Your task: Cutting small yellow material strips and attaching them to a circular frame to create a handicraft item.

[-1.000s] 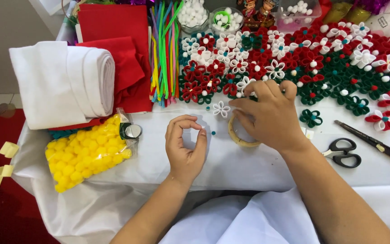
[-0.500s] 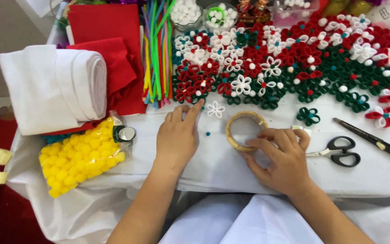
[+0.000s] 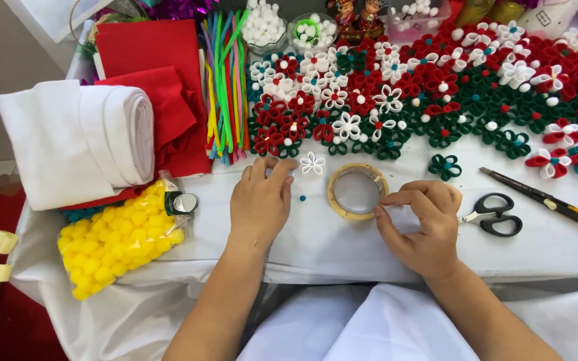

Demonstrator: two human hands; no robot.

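A craft table (image 3: 342, 247) covered with a white cloth is seen from above, crowded along its far side with small handmade flowers.

Near the middle, the right hand (image 3: 426, 224) is curled, its fingertips pinched at the right rim of a roll of tape (image 3: 358, 192) that lies flat on the cloth. Whether a loose tape end is held between the fingers cannot be told. The left hand (image 3: 260, 204) is laid palm down just left of the roll, fingers loosely spread and holding nothing; its fingertips are close to a single white flower (image 3: 312, 162).

The roll is judged light and stiff, a hollow ring with a sticky strip; it is best steadied by its outer rim while the free end is picked up at the edge. The white flower is judged light and easily crushed, best lifted by its centre.

To the right, black scissors (image 3: 493, 215) and a utility knife (image 3: 533, 195) are laid. A green flower (image 3: 445, 166) sits apart from the mass of red, white and green flowers (image 3: 436, 93). To the left are a bag of yellow pompoms (image 3: 112, 237), folded white fabric (image 3: 81, 140), red felt (image 3: 152, 73) and coloured pipe cleaners (image 3: 225, 87).
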